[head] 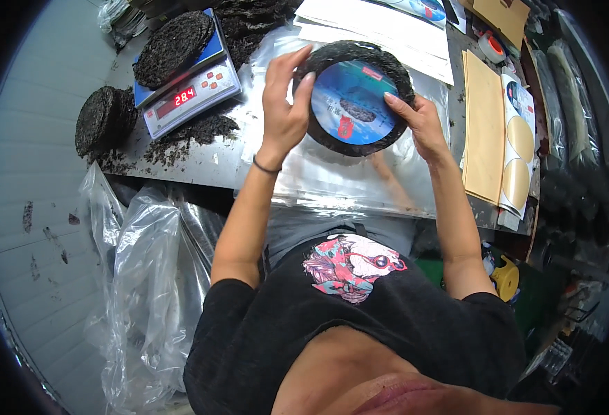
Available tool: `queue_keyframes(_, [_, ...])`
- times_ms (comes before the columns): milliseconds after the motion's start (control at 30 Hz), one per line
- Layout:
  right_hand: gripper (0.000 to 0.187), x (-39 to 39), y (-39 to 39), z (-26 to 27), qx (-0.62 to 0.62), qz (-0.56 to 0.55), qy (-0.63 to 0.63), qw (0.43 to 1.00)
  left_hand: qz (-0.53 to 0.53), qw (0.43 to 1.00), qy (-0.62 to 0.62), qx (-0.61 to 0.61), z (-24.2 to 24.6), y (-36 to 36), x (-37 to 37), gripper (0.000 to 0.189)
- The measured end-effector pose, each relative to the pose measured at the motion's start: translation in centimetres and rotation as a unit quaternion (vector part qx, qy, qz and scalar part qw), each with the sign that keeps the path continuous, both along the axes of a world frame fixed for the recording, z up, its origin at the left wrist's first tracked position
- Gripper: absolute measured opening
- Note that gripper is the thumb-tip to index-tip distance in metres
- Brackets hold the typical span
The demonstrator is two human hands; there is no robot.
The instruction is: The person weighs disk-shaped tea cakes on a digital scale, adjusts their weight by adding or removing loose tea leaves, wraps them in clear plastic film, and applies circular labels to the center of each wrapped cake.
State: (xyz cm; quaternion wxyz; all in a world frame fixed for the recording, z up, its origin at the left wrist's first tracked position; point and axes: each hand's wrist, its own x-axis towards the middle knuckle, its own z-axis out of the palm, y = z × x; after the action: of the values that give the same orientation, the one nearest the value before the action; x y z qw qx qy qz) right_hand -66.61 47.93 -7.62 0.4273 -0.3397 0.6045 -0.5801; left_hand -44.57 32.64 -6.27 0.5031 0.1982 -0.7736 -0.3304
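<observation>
A round, dark pressed seaweed cake with a blue printed round label on its face is held above a pile of clear plastic bags. My right hand grips its right edge, thumb on the label and fingers behind. My left hand is at the left edge, thumb and fingers apart; whether it touches the rim is hard to tell. Left of the hands, another dark round cake lies on a digital scale with a lit red display. A thick dark stack of cakes stands beside the scale.
White label sheets lie at the back. Tan envelopes and a sheet of round stickers lie on the right, near an orange and white tape roll. Dark crumbs surround the scale. Plastic film hangs below the table's left edge.
</observation>
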Motion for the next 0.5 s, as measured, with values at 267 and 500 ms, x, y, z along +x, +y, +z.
queue_keyframes(267, [0.044,-0.5,0.6,-2.2,0.02,0.048,-0.025,0.998,-0.042,0.97,-0.213,0.111,-0.8,-1.8,-1.6,0.022])
queue_keyframes(500, [0.048,0.2,1.2,-3.7,-0.011,0.047,-0.076,0.996,0.056,0.966,-0.254,0.002,0.4,1.5,-3.0,0.085])
